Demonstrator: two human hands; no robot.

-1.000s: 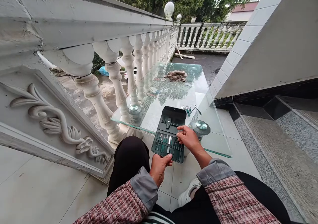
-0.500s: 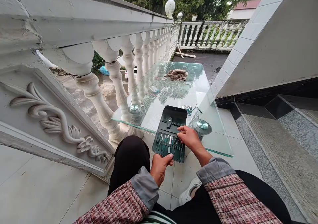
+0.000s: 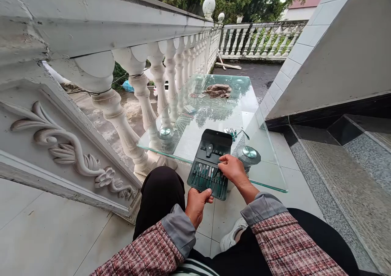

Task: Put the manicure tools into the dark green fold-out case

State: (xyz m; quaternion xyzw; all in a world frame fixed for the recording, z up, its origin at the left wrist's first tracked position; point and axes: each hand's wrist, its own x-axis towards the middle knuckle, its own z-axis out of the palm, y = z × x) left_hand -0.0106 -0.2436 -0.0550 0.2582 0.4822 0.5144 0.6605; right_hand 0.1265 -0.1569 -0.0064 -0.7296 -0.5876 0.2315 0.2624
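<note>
An opened dark green manicure case (image 3: 203, 155) is tilted above my lap, with my left hand (image 3: 197, 204) gripping its lower edge, thumb on top. Slim metal manicure tools (image 3: 210, 174) stand in a row of loops in its lower half. A short dark tool (image 3: 209, 150) sits in the upper half, beside several bare loops. At the case's right side, my right hand (image 3: 233, 169) is closed in a pinch at the upper end of a slim manicure tool, mostly hidden by the fingers. Nail clippers and other small tools (image 3: 231, 133) lie on the glass table (image 3: 269, 166) just beyond.
On the tabletop farther back are a crumpled brown cloth (image 3: 217, 91) and a small light-coloured packet (image 3: 190, 109). A white balustrade (image 3: 142, 100) runs along the left. Stone steps (image 3: 330, 178) rise on the right. My knee (image 3: 161, 190) is below the case.
My right hand has shifted very slightly and its pinch is a little lower at the case's edge. The case has tipped marginally; my left hand keeps its hold.
</note>
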